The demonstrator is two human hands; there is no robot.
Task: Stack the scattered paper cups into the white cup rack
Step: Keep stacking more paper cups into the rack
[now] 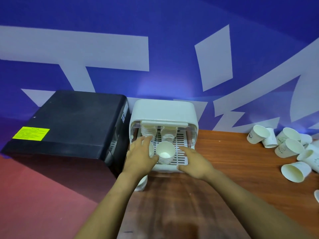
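The left hand (139, 156) reaches into the white cup rack (163, 116), fingers curled around a stack of cups (166, 152) on its slatted tray. The right hand (196, 163) hovers flat, fingers spread, holding nothing. Loose cups (286, 147) lie scattered on the wooden table (224, 161) by a blue wall (164, 18).

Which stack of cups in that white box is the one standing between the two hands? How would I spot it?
Find the white cup rack beside the black machine on the wooden table. On its slotted tray, the front-middle stack stands upright, mouth open towards you. The back stacks sit under the cover, and the left hand partly hides its other neighbour.
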